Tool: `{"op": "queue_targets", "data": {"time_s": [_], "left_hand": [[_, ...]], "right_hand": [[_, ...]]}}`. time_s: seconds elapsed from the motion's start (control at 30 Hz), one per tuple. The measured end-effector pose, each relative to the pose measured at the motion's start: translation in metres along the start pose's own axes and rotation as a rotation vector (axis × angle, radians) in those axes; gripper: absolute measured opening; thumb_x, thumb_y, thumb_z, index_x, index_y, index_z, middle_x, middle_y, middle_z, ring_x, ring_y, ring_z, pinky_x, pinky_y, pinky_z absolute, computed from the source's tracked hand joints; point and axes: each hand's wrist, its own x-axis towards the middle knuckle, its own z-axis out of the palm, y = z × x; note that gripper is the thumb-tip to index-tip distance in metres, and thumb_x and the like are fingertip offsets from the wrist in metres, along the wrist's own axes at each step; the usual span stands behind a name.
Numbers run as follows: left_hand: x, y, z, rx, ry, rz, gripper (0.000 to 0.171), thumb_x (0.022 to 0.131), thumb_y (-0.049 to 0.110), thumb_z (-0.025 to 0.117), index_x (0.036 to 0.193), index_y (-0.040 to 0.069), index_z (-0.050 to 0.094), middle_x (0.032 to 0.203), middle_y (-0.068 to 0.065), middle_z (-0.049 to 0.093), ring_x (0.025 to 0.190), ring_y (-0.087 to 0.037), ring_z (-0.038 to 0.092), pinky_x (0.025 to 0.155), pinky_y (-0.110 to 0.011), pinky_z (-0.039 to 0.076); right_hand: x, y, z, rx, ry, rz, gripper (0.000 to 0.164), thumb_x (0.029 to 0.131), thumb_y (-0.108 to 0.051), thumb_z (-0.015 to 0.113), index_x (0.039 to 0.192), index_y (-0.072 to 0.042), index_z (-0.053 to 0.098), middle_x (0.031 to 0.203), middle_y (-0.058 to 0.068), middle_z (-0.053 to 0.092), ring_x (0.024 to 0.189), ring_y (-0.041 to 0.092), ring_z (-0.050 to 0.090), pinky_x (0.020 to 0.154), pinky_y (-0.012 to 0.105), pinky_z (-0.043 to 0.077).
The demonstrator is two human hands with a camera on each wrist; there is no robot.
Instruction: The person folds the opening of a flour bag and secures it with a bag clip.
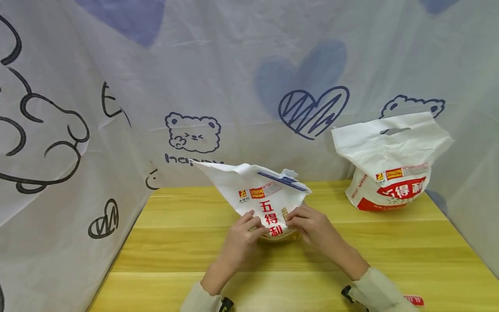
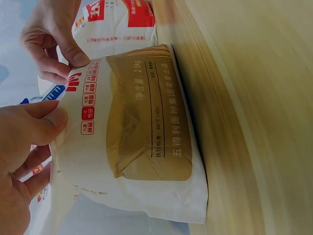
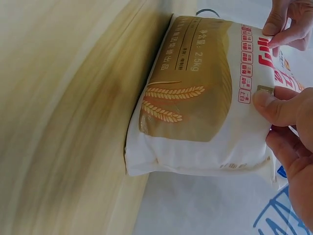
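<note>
White flour bag (image 1: 253,200) sits mid-table, base resting on the wood-grain table (image 1: 175,247), near the backdrop (image 1: 234,65). Upper part spreads wide, with a pointed corner sticking out on the person's left; blue strip (image 1: 282,180) runs along the top edge on the other side. Red characters and small logos on the front; lower front has a brown panel (image 2: 146,117), with wheat ears (image 3: 171,93) printed on it in the right wrist view.

Left hand (image 1: 242,237) pinches the bag's front, thumb on the printed face, near the lowest large red character. Right hand (image 1: 312,224) pinches the same face on the other side, thumb at a small gold mark. Hands are apart from each other, both clamped on the bag material, red lettering between them. Exact fold under the fingers partly hidden.

Second bag (image 1: 390,173), also white with red print, stands upright at the far right of the table, handle slot in its top; well apart from both hands. Light sleeves (image 1: 380,289) on both arms, dark straps at the wrists. Small red-and-white item (image 1: 414,300) lies by the right sleeve, partly covered, can't tell what. Backdrop carries heart and bear drawings.
</note>
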Motion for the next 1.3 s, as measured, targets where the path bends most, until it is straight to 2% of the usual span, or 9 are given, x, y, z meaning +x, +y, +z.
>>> {"op": "queue_targets", "data": {"time_s": [0.27, 0.37, 0.53, 0.7, 0.8, 0.9, 0.97, 1.07, 1.3], "left_hand": [[-0.019, -0.021, -0.007, -0.095, 0.048, -0.068, 0.034, 0.068, -0.021, 0.065, 0.081, 0.008, 0.077, 0.08, -0.002, 0.063, 0.09, -0.026, 0.067, 0.103, -0.045, 0.052], [-0.029, -0.03, -0.014, -0.115, 0.058, -0.117, 0.033, 0.068, -0.022, 0.069, 0.08, 0.007, 0.077, 0.08, -0.003, 0.064, 0.093, -0.028, 0.068, 0.103, -0.047, 0.051], [-0.045, -0.042, -0.025, -0.131, 0.049, -0.205, 0.027, 0.074, -0.019, 0.073, 0.081, 0.006, 0.077, 0.081, -0.003, 0.064, 0.097, -0.03, 0.068, 0.106, -0.046, 0.049], [-0.055, -0.053, -0.027, -0.149, 0.057, -0.239, 0.025, 0.077, -0.019, 0.073, 0.081, 0.005, 0.076, 0.083, -0.003, 0.065, 0.095, -0.028, 0.069, 0.106, -0.046, 0.049], [-0.059, -0.059, -0.028, -0.161, 0.074, -0.264, 0.025, 0.076, -0.02, 0.074, 0.081, 0.005, 0.076, 0.084, -0.002, 0.066, 0.096, -0.027, 0.068, 0.102, -0.042, 0.052], [-0.06, -0.066, -0.03, -0.176, 0.074, -0.3, 0.025, 0.076, -0.02, 0.076, 0.081, 0.005, 0.077, 0.085, 0.0, 0.065, 0.095, -0.023, 0.066, 0.092, -0.032, 0.055], [-0.06, -0.071, -0.032, -0.186, 0.068, -0.328, 0.025, 0.076, -0.019, 0.077, 0.081, 0.005, 0.077, 0.085, 0.001, 0.063, 0.092, -0.019, 0.062, 0.085, -0.024, 0.054], [-0.061, -0.078, -0.035, -0.179, 0.066, -0.356, 0.025, 0.076, -0.019, 0.078, 0.081, 0.006, 0.077, 0.084, 0.002, 0.062, 0.089, -0.016, 0.06, 0.081, -0.019, 0.052], [-0.065, -0.092, -0.042, -0.148, 0.075, -0.369, 0.025, 0.073, -0.019, 0.08, 0.08, 0.005, 0.077, 0.083, 0.001, 0.065, 0.088, -0.017, 0.063, 0.083, -0.025, 0.056]], "right_hand": [[0.022, 0.002, 0.027, 0.038, 0.009, -0.048, 0.018, 0.075, 0.011, 0.083, 0.08, -0.004, 0.074, 0.09, 0.004, 0.071, 0.085, 0.02, 0.066, 0.076, 0.033, 0.059], [0.033, 0.001, 0.041, 0.062, -0.007, -0.057, 0.016, 0.077, 0.009, 0.082, 0.079, -0.004, 0.075, 0.089, 0.004, 0.071, 0.084, 0.018, 0.066, 0.077, 0.03, 0.058], [0.049, -0.001, 0.062, 0.07, -0.041, -0.06, 0.012, 0.081, 0.005, 0.081, 0.081, -0.005, 0.075, 0.089, 0.002, 0.069, 0.085, 0.017, 0.064, 0.079, 0.027, 0.056], [0.057, -0.004, 0.076, 0.064, -0.045, -0.059, 0.01, 0.082, 0.003, 0.081, 0.081, -0.006, 0.075, 0.089, 0.002, 0.068, 0.084, 0.017, 0.062, 0.077, 0.025, 0.054], [0.062, -0.006, 0.081, 0.048, -0.046, -0.055, 0.012, 0.082, 0.005, 0.081, 0.081, -0.006, 0.075, 0.088, 0.002, 0.067, 0.083, 0.017, 0.061, 0.076, 0.025, 0.054], [0.069, -0.007, 0.086, 0.028, -0.051, -0.044, 0.014, 0.082, 0.007, 0.08, 0.08, -0.006, 0.074, 0.088, 0.002, 0.067, 0.081, 0.016, 0.06, 0.076, 0.027, 0.054], [0.074, -0.009, 0.089, 0.017, -0.058, -0.033, 0.015, 0.082, 0.008, 0.079, 0.08, -0.006, 0.074, 0.089, 0.002, 0.067, 0.08, 0.017, 0.059, 0.076, 0.028, 0.053], [0.081, -0.01, 0.093, 0.012, -0.068, -0.018, 0.015, 0.083, 0.008, 0.078, 0.081, -0.007, 0.074, 0.09, 0.002, 0.066, 0.081, 0.018, 0.059, 0.077, 0.029, 0.053], [0.092, -0.011, 0.107, 0.002, -0.063, -0.009, 0.014, 0.083, 0.007, 0.077, 0.082, -0.007, 0.075, 0.089, 0.001, 0.065, 0.081, 0.017, 0.058, 0.076, 0.027, 0.051]]}}
